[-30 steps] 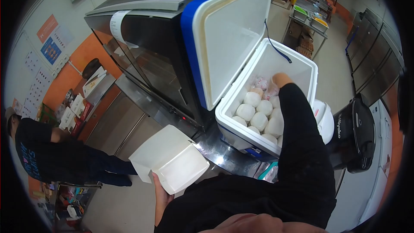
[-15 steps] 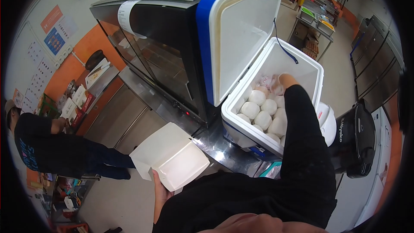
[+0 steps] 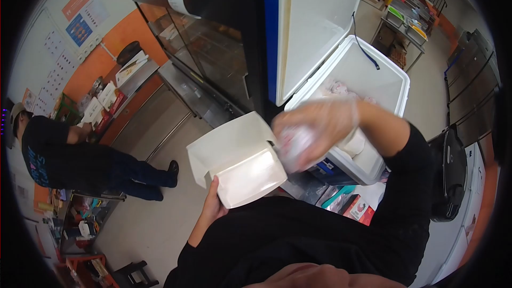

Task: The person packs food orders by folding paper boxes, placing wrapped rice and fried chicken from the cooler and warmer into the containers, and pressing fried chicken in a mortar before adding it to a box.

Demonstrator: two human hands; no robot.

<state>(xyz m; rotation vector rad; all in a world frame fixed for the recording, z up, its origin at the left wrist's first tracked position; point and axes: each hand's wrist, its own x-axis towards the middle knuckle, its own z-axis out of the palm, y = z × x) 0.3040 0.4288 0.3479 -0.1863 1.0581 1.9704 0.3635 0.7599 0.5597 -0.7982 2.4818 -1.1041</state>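
Observation:
An open white carton rests in my left hand, its lid folded back toward the upper left and nothing inside. My right hand, smeared by motion, is closed round a pinkish-white ball just right of the carton. Behind that hand stands the white and blue cooler with its lid raised. Pink-speckled balls lie at the cooler's far end. White balls show near its front, partly hidden by my right hand and forearm.
A black glass-fronted cabinet stands left of the cooler. Someone in dark clothes works at a counter on the left. Red boxes lie below the cooler. A black appliance is at the right.
My right hand has come out of the cooler with a ball and moved left toward the carton. The carton has shifted slightly right and up as the view turned.

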